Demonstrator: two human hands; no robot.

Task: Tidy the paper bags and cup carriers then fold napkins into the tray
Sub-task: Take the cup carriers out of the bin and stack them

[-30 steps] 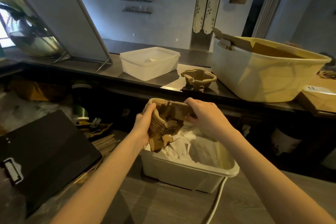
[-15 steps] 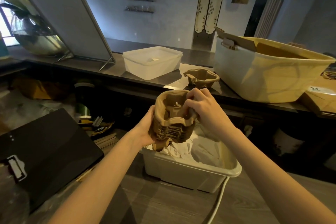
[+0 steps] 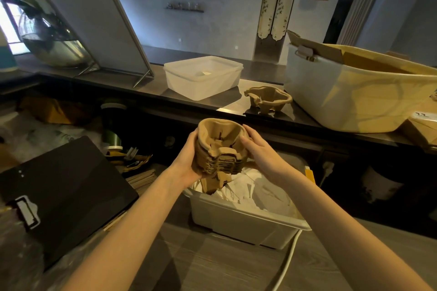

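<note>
Both hands clamp the cup carrier stack (image 3: pixel 221 149) at centre frame: left hand (image 3: pixel 189 160) at 9 o'clock, right hand (image 3: pixel 257 149) at 3. It hangs above the napkin bin (image 3: pixel 246 222). Risk: loose bottom carrier slipping out, since the grip is sideways only.

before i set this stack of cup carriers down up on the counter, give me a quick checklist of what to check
1. Both hands on the stack: ok. The left hand and right hand hold the stack of cup carriers from either side.
2. Stack nested evenly: not ok. One carrier hangs out crooked at the bottom.
3. Stack clear of the napkin bin: ok, it is held above the rim.
4. Landing spot on the counter: ok, bare surface shows between the white lidded tub and the loose cup carrier.
5. Loose carrier undamaged: cannot tell; it looks bent.
</note>
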